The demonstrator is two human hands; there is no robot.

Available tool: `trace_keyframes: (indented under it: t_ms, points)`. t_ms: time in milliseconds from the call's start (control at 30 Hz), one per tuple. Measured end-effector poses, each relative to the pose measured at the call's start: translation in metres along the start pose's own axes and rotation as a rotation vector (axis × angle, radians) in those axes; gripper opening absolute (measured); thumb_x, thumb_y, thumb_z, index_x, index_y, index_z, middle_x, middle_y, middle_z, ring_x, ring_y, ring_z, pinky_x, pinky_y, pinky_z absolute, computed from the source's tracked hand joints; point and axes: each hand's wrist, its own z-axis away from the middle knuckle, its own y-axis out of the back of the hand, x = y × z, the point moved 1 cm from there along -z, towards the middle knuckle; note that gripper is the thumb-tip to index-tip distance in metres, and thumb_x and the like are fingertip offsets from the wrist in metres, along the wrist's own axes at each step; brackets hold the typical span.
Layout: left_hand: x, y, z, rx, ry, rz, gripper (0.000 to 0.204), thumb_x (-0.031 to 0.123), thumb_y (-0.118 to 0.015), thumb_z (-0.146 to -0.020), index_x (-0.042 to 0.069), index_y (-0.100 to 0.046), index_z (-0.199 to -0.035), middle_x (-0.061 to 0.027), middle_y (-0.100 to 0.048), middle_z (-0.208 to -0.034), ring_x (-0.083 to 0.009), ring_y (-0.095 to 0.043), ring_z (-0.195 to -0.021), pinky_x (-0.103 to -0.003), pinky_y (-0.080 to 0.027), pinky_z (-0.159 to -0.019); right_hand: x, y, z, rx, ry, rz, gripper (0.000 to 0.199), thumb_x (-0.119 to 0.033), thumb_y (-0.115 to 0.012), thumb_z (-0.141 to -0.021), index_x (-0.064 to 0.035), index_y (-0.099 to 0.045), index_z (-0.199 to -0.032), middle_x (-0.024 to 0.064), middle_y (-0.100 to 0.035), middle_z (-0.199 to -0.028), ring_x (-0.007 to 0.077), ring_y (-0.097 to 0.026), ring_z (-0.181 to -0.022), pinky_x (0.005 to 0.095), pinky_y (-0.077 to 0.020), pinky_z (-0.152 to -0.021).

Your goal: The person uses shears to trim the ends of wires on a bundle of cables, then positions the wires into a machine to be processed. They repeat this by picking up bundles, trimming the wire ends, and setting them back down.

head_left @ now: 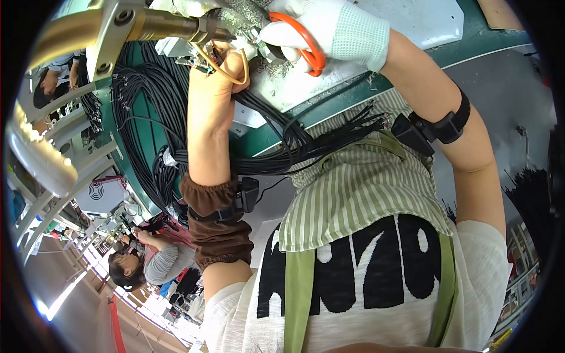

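My right hand [329, 35], in a white knitted glove, is closed around a hand tool with looped orange-red handles [310, 46]. Its working end points left, toward my left hand [226, 65], and is partly hidden. The bare left hand is closed on small stripped wire ends [203, 63]; their exact form is too small to make out. A tan loop [232, 78] lies across that hand. Both hands are close together over a white board [315, 88] strewn with short metallic-looking clippings [279, 76].
A brass-coloured pipe with a nozzle [170, 25] reaches in at the upper left, close to my left hand. Bundles of black cable [141, 88] cover the green bench [335, 106] and hang over its edge. Two other people [159, 259] are at work to the left.
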Motion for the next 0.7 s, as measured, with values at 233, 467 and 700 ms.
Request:
trace_keyframes:
  t_ms: [233,467,700]
  points:
    - [0.014,-0.006,-0.005,0.034,-0.101,-0.409,0.019,0.013,-0.074,-0.076,0.006,-0.056,-0.075,0.0059,-0.047,-0.064,-0.0041,-0.040,-0.055,-0.020,-0.033,-0.050,0.028,0.006,-0.021,-0.101,0.390,-0.097,0.026,-0.018,-0.062,-0.088,0.0028,-0.060,-0.073,0.0108,-0.060,-0.059,0.0180,-0.058,-0.047,0.0293,-0.0460,-0.044]
    - [0.013,-0.015,0.002,0.095,-0.089,-0.458,0.015,0.009,-0.072,-0.073,0.006,-0.057,-0.077,0.0059,-0.049,-0.066,-0.0031,-0.043,-0.057,-0.019,-0.035,-0.053,0.001,0.006,-0.005,-0.073,0.135,0.056,0.026,-0.019,-0.061,-0.087,0.0015,-0.061,-0.071,0.0092,-0.059,-0.057,0.0160,-0.056,-0.045,0.0288,-0.0445,-0.043]
    - [0.013,-0.016,0.002,0.136,-0.154,-0.513,0.016,0.008,-0.071,-0.072,0.004,-0.058,-0.080,0.0037,-0.053,-0.070,-0.0038,-0.046,-0.061,-0.020,-0.039,-0.055,0.005,0.005,-0.006,-0.081,0.058,-0.149,0.025,-0.019,-0.059,-0.086,0.0008,-0.062,-0.072,0.0079,-0.057,-0.056,0.0155,-0.055,-0.044,0.0276,-0.0425,-0.041]
